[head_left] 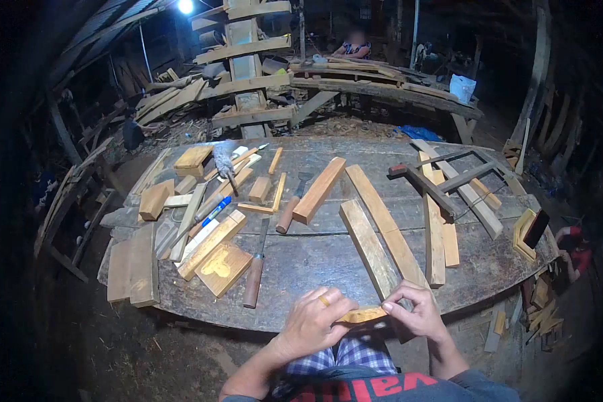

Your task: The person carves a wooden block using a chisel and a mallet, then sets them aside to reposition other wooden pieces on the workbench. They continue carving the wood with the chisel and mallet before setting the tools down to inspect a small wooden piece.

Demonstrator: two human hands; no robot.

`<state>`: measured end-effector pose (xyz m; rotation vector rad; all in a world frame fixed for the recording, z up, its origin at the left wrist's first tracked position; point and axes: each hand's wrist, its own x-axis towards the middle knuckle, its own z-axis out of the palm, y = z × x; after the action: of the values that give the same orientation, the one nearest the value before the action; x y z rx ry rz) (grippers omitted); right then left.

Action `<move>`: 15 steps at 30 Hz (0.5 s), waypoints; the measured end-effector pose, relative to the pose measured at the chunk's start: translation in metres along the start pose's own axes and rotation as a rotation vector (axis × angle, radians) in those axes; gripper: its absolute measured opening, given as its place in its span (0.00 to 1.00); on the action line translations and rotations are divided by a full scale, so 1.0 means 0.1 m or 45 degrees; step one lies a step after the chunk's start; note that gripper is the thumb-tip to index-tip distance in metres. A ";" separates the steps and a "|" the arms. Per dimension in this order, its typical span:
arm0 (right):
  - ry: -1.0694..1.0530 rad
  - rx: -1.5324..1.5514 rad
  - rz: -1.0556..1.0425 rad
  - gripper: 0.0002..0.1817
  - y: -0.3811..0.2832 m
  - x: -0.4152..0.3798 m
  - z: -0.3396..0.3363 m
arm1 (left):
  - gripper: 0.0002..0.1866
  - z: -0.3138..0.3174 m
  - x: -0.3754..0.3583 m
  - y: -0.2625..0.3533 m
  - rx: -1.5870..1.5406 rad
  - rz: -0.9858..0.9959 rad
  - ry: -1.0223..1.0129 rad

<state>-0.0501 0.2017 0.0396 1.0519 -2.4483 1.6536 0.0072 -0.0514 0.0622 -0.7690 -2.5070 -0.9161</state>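
A short, thin yellowish strip (363,315) spans between my hands at the table's front edge; its exact kind I cannot make out. My left hand (317,316), with a ring on one finger, is closed on the strip's left end. The right end is pinched by the thumb and fingers of my right hand (414,309). Just beyond the hands lie a pale wooden bar (368,246) and a longer wooden bar (390,234). To the left, a chisel (254,278) with a wooden handle rests beside a wood block (224,266) bearing a yellow patch.
A frame saw (442,191) lies among battens at the right. Wood offcuts, a blue marker (216,211) and a reddish block (320,189) cover the left and middle of the wooden table (301,258). One person (355,50) is at the back; another (575,251) is at right.
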 end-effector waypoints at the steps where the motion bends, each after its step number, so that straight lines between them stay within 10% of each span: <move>1: 0.061 -0.076 0.031 0.07 -0.04 -0.03 0.03 | 0.15 0.02 -0.02 0.01 -0.005 -0.004 0.021; 15: 0.107 -0.122 -0.026 0.07 -0.05 -0.09 0.15 | 0.18 0.22 -0.46 0.05 -0.035 -0.115 0.419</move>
<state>-0.0355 0.1927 0.0340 0.9712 -2.4287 1.5247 0.0434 -0.0506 0.0256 -0.4709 -2.2579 -1.0175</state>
